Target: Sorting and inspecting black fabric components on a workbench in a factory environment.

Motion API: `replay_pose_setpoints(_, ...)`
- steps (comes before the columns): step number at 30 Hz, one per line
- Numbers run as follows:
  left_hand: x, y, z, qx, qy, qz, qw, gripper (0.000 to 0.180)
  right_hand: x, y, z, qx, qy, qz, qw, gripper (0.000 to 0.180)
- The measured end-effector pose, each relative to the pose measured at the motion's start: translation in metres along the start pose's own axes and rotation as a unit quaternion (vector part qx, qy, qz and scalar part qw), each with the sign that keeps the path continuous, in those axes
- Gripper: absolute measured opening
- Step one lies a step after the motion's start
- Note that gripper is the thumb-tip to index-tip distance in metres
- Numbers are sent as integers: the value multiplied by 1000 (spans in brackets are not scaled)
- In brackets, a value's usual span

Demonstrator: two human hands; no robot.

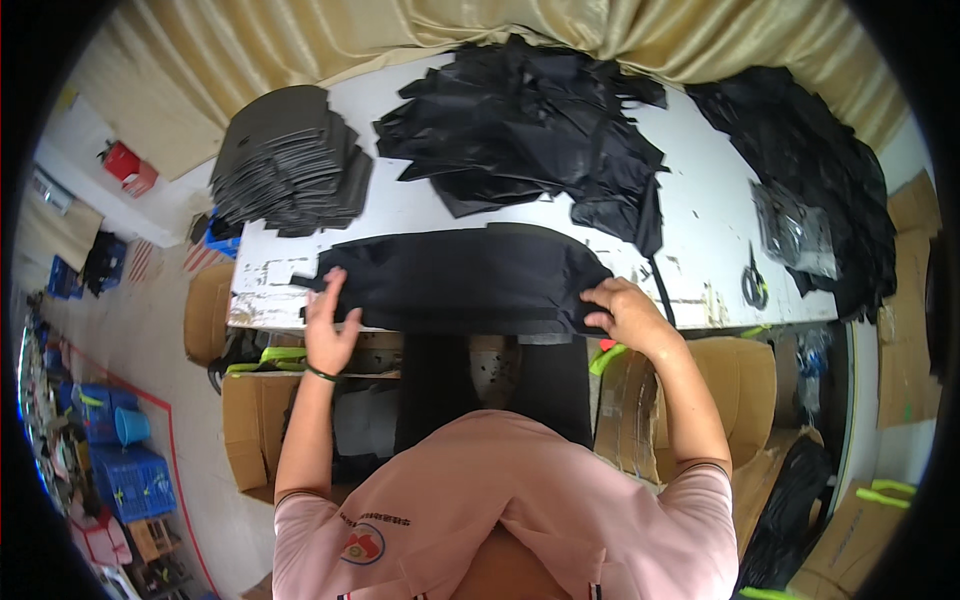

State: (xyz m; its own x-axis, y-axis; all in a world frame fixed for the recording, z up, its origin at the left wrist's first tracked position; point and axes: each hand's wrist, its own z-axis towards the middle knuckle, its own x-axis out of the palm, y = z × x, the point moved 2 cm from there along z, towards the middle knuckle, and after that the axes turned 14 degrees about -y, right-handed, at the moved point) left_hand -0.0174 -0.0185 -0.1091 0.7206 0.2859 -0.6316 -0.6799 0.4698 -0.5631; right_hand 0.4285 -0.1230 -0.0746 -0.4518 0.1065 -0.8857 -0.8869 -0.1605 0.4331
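Observation:
A long black fabric piece (430,280) with a rounded right end lies across the near edge of the white table. At its left end is my left hand (330,330), fingers apart and touching the fabric's edge. My right hand (630,315) grips the right end, fingers and thumb bent around the margin. A strip of dark grey sheet (525,232) peeks out along the fabric's far edge. Short black straps (305,282) stick out on the left.
On the white table (700,215) are a stack of dark grey curved sheets (290,165), a heap of black fabric pieces (520,125), black-handled scissors (754,285) and a clear plastic bag (795,230). More black fabric (825,170) hangs off the right side. Cardboard boxes (262,425) stand below.

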Motion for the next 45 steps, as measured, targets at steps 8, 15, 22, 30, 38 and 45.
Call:
replay_pose_setpoints(8,34,-107,21,235,96,-126,959,40,76,155,123,-108,2,422,900,22)
replay_pose_setpoints(15,-83,-29,146,202,-98,25,974,24,78,150,116,27,15,503,864,18)
replay_pose_setpoints(22,-115,52,258,18,126,331,935,73,96,152,104,7,45,471,881,20)
replay_pose_setpoints(30,-117,28,247,97,29,156,983,49,101,132,99,47,53,484,872,13)
replay_pose_setpoints(38,-120,68,253,-83,109,-101,985,42,126,122,100,27,48,514,856,14)
replay_pose_setpoints(45,-131,67,263,-118,80,-162,976,43,123,119,96,20,30,509,860,13)
